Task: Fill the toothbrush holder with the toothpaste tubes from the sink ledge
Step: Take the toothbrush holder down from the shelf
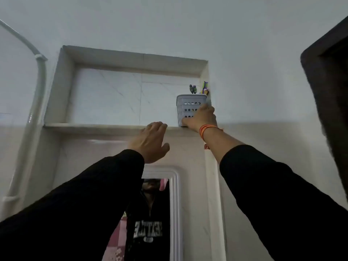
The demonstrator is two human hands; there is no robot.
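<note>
A grey perforated toothbrush holder (189,107) stands at the right end of a high wall niche, on its ledge (94,126). Several toothbrush heads (193,89) and a green-purple one (205,87) stick out of its top. My right hand (202,118) reaches up and wraps around the holder's lower right side. My left hand (150,141) is raised just left of it, fingers apart and resting on the ledge's front edge, holding nothing. No toothpaste tube is in view.
A white pipe (36,102) runs up the wall on the left. Below the ledge hangs a white-framed mirror (174,204). A dark door frame (327,87) stands at the right.
</note>
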